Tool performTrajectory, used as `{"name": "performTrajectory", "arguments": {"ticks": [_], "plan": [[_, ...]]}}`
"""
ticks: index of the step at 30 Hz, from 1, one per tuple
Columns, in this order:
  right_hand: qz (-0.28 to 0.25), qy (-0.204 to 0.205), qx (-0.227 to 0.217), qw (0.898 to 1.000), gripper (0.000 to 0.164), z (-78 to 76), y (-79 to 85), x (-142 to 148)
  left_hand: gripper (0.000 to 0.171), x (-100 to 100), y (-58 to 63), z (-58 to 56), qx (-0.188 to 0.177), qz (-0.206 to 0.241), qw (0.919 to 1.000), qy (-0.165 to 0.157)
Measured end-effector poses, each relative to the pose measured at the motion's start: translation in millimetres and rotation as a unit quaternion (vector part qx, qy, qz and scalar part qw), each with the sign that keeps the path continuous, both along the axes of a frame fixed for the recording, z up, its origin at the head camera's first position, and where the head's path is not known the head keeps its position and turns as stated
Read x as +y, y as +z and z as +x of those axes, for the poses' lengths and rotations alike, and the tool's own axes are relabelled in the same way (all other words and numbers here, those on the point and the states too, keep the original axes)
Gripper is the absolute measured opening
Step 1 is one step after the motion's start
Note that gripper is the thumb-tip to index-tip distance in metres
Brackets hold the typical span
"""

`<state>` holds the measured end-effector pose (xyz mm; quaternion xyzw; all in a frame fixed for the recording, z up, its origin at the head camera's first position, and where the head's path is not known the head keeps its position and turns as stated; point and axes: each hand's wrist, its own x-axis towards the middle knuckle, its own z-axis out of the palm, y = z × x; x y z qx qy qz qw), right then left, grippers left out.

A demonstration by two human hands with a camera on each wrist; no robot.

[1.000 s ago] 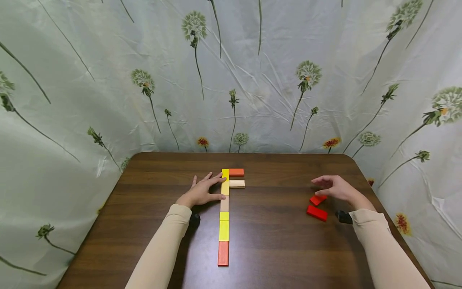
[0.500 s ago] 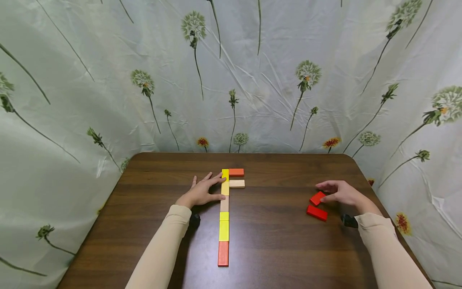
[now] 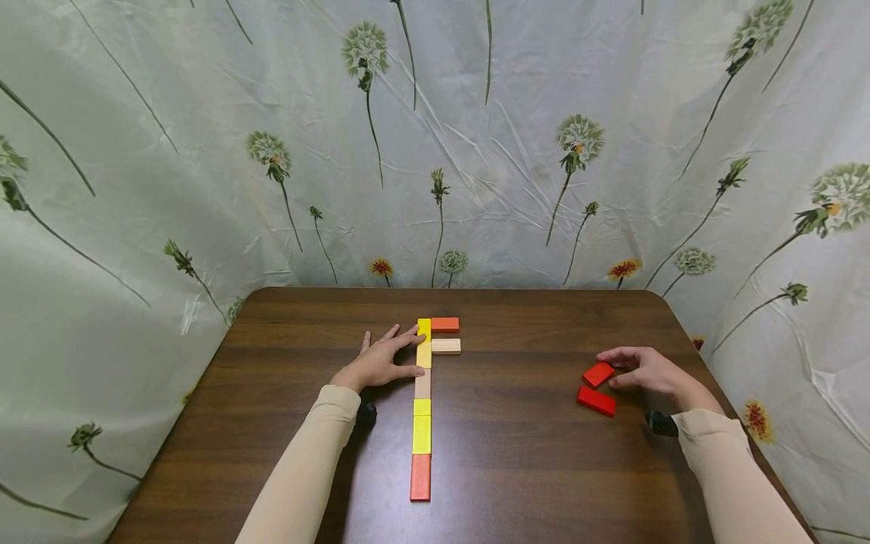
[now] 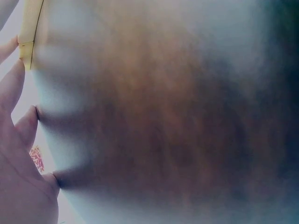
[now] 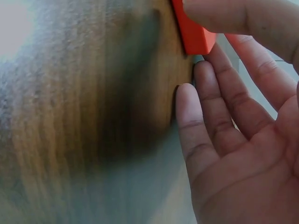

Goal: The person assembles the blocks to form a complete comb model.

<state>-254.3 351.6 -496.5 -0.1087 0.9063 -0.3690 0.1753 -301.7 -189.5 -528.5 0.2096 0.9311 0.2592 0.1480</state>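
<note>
Flat rectangular blocks make a straight line down the middle of the table. My left hand point(image 3: 377, 365) lies spread from the left, its index finger and thumb touching the side of this line near a yellow block point(image 3: 424, 326) and a pale wooden block point(image 3: 423, 384). At the right, my right hand point(image 3: 649, 370) pinches a red block point(image 3: 599, 374) between thumb and fingers as it lies on the tabletop. In the right wrist view the thumb overlaps the near side of that red block point(image 5: 198, 37). A second red block point(image 3: 596, 401) lies just in front of it.
An orange-red block point(image 3: 445, 325) and a striped pale block point(image 3: 446, 347) stick out rightward from the line's far end. Lower in the line are yellow blocks point(image 3: 422, 434) and a red-orange one point(image 3: 421, 477). A flowered curtain point(image 3: 510, 189) hangs behind the brown table point(image 3: 503, 468).
My right hand has drawn back a little toward the right and nearer to me over the red block, which has turned slightly. The left hand and the line of blocks have stayed put.
</note>
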Motion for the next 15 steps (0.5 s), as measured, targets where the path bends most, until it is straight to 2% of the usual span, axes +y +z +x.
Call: {"name": "performTrajectory", "arguments": {"ticks": [3, 10, 15], "plan": [[0.004, -0.004, 0.000, 1.000, 0.049, 0.4, -3.1, 1.6, 0.078, -0.1, 0.4, 0.2, 0.000, 0.000, 1.0000, 0.000], [-0.023, -0.005, 0.008, 1.000, 0.051, 1.6, -9.0, 2.4, 0.079, -0.3, -0.2, -0.5, 0.000, 0.002, 1.0000, 0.001], [-0.010, -0.020, 0.007, 1.000, 0.050, 2.2, -9.3, 1.0, 0.079, -0.2, 2.5, 0.4, 0.001, 0.001, 1.0000, 0.000]]}}
